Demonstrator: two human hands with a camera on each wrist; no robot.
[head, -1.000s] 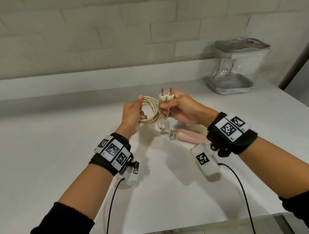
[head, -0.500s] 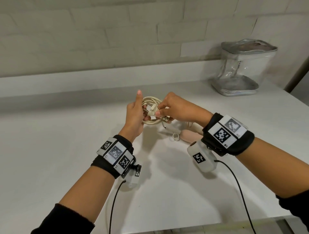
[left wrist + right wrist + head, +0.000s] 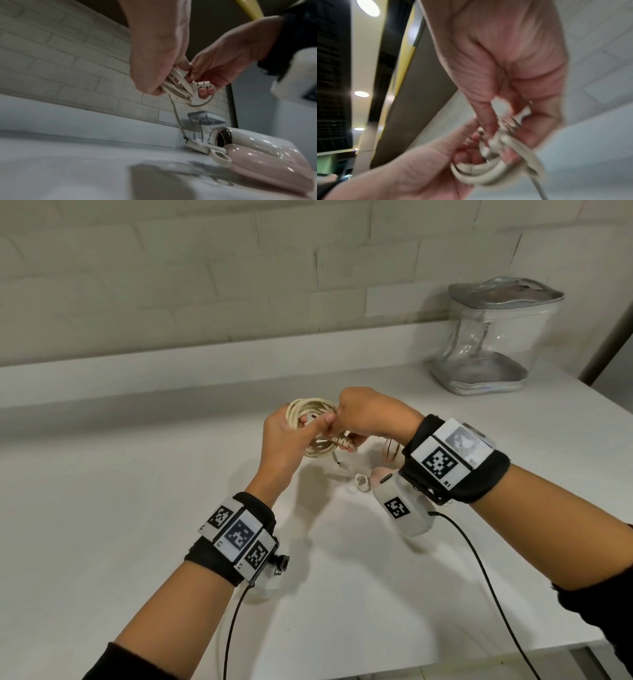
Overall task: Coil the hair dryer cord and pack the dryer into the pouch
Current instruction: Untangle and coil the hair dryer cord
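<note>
A cream cord (image 3: 310,405) is wound into a small coil held above the counter. My left hand (image 3: 301,436) grips the coil (image 3: 178,88) on its near side, thumb across the front. My right hand (image 3: 342,433) pinches the plug end (image 3: 200,84) at the middle of the coil (image 3: 488,174). One strand runs down to the pink and white hair dryer (image 3: 257,155), which lies on the counter and is mostly hidden under my right wrist in the head view (image 3: 390,450). The clear pouch (image 3: 493,344) with a silver rim stands at the back right.
The white counter (image 3: 137,508) runs to a low ledge and a pale brick wall (image 3: 171,285). A cream hanging loop (image 3: 221,158) sticks out of the dryer's handle end. Black cables trail from both wrist cameras over the front edge.
A second ago my right hand held the plug upright above the coil with its pins up. It has since brought the plug down into the coil. The left hand still holds the coil.
</note>
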